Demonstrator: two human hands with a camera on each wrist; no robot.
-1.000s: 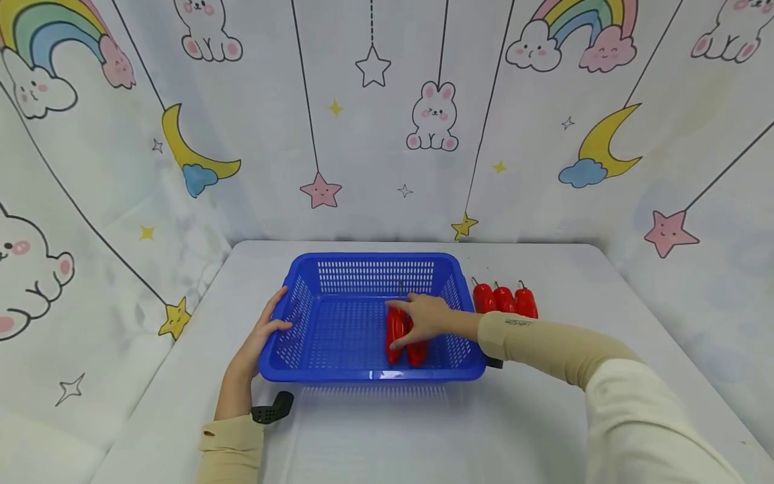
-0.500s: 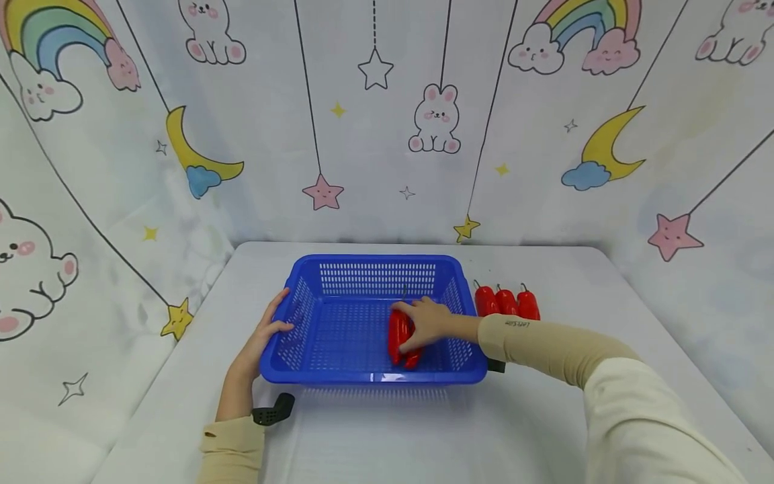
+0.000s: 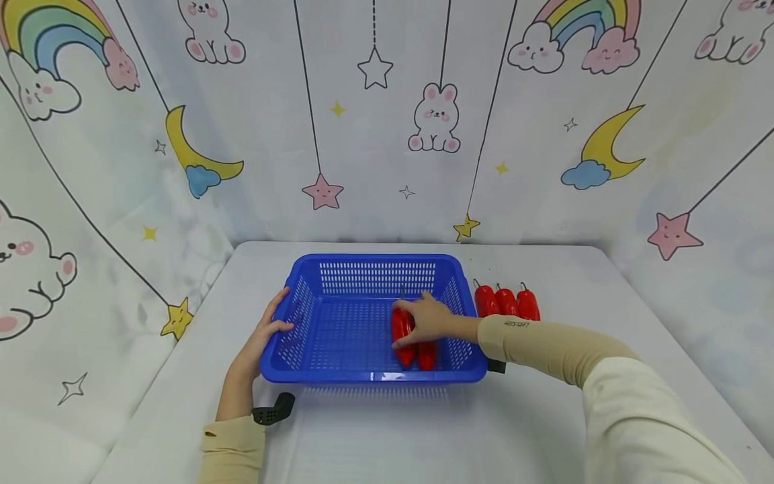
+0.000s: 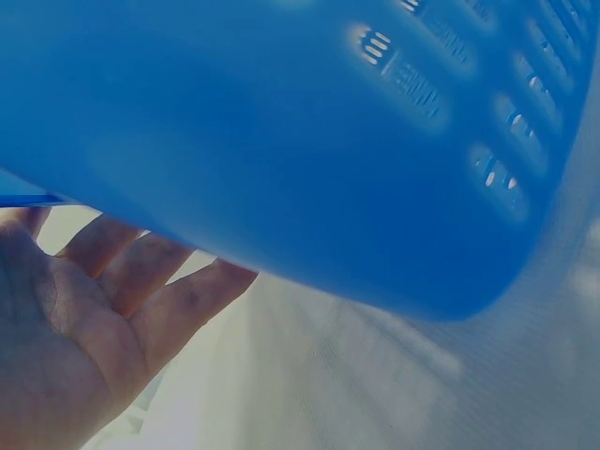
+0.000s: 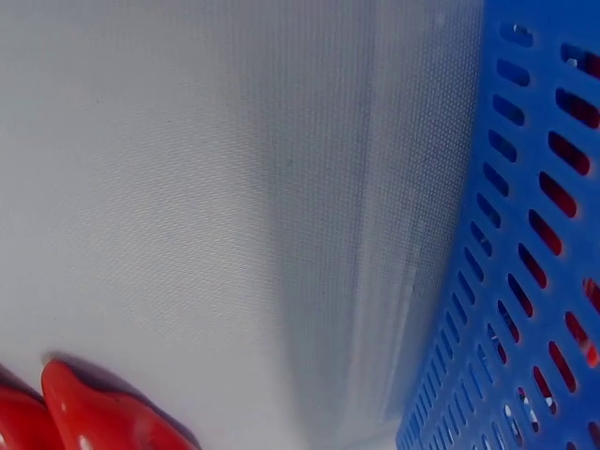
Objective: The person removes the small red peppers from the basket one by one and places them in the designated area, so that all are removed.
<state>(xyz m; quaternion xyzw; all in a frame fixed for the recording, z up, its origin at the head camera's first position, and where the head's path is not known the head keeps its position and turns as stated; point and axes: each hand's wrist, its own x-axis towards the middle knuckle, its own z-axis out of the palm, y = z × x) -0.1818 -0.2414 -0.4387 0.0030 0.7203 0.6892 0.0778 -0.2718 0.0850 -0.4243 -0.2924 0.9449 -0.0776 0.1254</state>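
Note:
Inside the blue basket (image 3: 347,329), toward its right side, my right hand (image 3: 429,319) holds a red pepper (image 3: 402,336) between thumb and fingers. A second red pepper (image 3: 426,356) lies against it on the right, partly under that hand. My left hand (image 3: 256,339) grips the basket's left rim; in the left wrist view the hand (image 4: 112,323) has its fingertips at the edge of the basket (image 4: 281,187). Through the slotted wall of the basket (image 5: 525,253), red shows in the right wrist view, where my right hand is not visible.
Outside the basket to the right, three red peppers (image 3: 506,302) lie side by side on the white table (image 3: 568,289), partly behind the right forearm. Two of them (image 5: 103,417) show at the bottom of the right wrist view. A cartoon-printed cloth (image 3: 387,134) hangs behind.
My right thumb and fingers have drawn together on the left pepper. Both peppers in the basket have shifted slightly to the right. The left hand has stayed on the rim.

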